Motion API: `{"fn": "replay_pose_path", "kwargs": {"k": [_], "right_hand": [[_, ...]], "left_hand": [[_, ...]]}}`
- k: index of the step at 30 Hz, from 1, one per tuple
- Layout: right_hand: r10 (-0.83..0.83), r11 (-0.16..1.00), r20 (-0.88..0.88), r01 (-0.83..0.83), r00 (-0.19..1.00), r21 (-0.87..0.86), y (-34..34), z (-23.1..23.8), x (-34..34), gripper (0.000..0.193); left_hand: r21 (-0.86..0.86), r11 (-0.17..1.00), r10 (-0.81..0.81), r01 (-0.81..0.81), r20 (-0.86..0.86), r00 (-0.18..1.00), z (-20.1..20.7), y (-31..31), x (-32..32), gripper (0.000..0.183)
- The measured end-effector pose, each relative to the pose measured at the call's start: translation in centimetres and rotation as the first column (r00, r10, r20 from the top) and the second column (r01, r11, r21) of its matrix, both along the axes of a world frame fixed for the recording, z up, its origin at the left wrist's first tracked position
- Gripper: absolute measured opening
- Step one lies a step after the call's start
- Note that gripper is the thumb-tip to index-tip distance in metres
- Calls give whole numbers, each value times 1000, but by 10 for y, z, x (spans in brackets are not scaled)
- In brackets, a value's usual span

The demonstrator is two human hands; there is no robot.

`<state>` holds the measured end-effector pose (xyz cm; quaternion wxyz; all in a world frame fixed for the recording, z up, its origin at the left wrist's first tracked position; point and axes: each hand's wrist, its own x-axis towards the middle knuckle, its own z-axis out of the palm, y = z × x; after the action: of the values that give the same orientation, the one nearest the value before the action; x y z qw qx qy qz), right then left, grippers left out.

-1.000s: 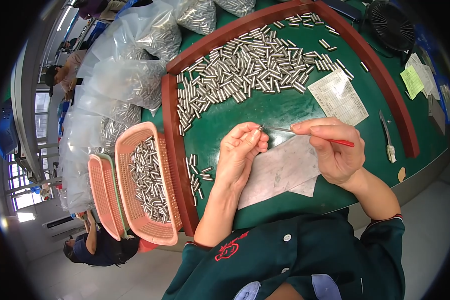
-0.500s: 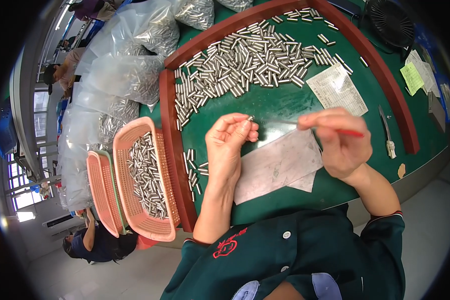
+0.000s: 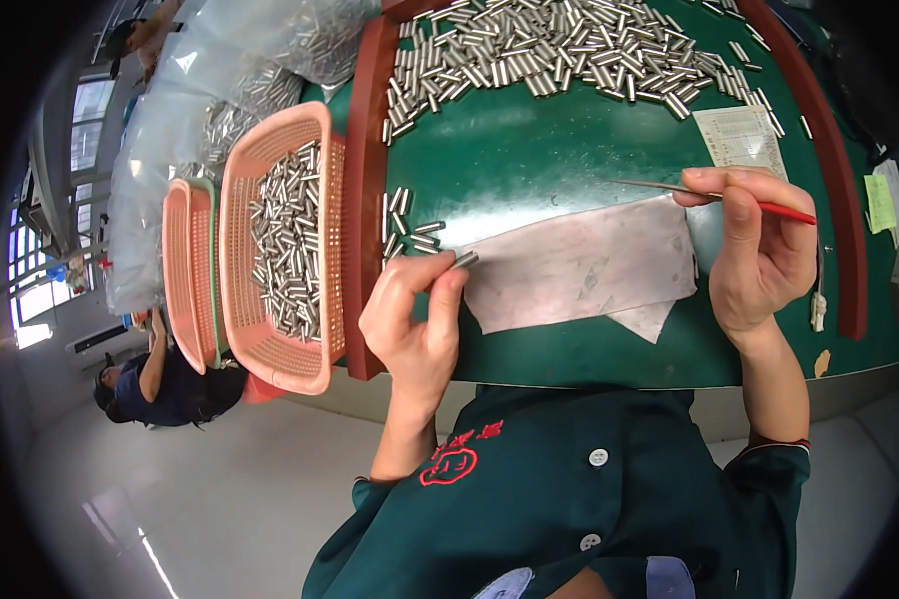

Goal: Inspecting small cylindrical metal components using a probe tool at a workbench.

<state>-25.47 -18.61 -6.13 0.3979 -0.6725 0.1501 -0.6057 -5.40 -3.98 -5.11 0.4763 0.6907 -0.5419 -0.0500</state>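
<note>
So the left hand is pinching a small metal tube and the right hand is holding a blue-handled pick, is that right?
Not quite. The head view shows the pick in the right hand has a red handle, not blue. The left hand does pinch a small metal tube.

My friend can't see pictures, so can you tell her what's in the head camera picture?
A person's left hand pinches a small metal cylinder over a green table, while the right hand holds a thin red-handled tool above a grey sheet. A heap of metal cylinders lies farther back, and a pink basket of them sits on the left.
</note>
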Motion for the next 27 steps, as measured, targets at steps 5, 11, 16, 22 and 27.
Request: {"fn": "replay_pose_path", "kwargs": {"k": [5,11,16,22,27], "right_hand": [[14,999,-1,-14,1000,29,2,-3,2,12],[-8,998,-12,9,1000,70,-1,-5,2,12],[-12,998,-19,13,1000,66,-3,-5,2,11],[-25,991,-29,29,999,127,2,-1,0,12],[-74,988,-58,81,996,129,4,1,-2,9]], "left_hand": [[253,967,-133,39,366,921,-19,-2,4,8],[-57,998,22,0,383,923,1,4,5,6],[6,1000,21,-22,116,993,-2,-8,3,5],[-203,927,-163,316,-975,-149,2,-45,6,20],[-327,850,-108,412,-875,-472,-16,-69,6,23]]}}
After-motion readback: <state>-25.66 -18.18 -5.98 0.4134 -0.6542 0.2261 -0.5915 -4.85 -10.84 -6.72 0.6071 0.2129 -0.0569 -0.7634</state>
